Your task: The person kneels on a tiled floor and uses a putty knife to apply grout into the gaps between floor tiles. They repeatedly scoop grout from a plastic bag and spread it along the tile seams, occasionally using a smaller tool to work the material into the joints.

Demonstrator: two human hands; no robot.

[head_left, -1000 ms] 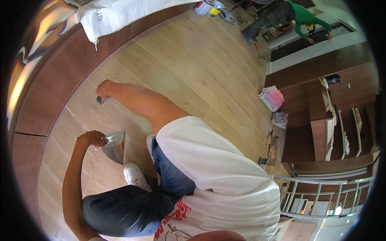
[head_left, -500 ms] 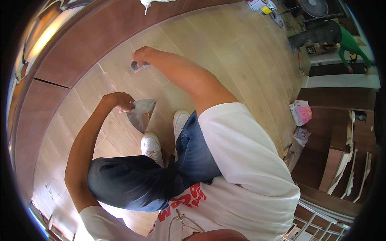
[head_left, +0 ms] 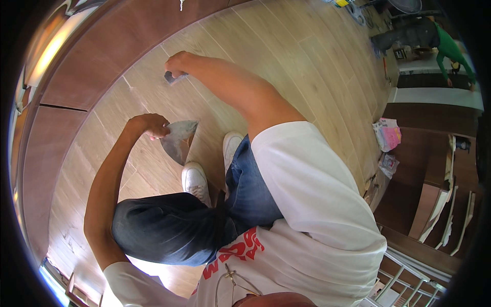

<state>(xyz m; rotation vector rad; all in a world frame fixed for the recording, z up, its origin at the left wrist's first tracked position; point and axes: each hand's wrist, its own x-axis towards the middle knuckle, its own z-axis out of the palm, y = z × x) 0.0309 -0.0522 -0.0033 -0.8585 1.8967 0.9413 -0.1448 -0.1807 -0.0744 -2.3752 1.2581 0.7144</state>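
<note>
My left hand (head_left: 149, 125) grips the edge of a grey, smeared, curved piece (head_left: 179, 142), like part of a bowl, with a pointed lower end. It hangs over the floor just beyond my white shoes (head_left: 195, 179). Farther out, my right hand (head_left: 177, 62) is closed around a small dark flat piece (head_left: 175, 77), like a scraper. Its lower edge is at the wood-look tile floor (head_left: 225, 97); my fingers hide the rest of it.
A brown cabinet base (head_left: 66, 87) curves along the left and far side. On the right stand a pink-and-white bag (head_left: 388, 135), a clear plastic bag (head_left: 388, 165) and brown shelving (head_left: 427, 204). A person in green (head_left: 450, 56) bends over at the far right.
The view has shifted slightly. Both hands appear a little higher in the picture, each with the same thing in its grip. The bending person's posture looks nearly unchanged.
</note>
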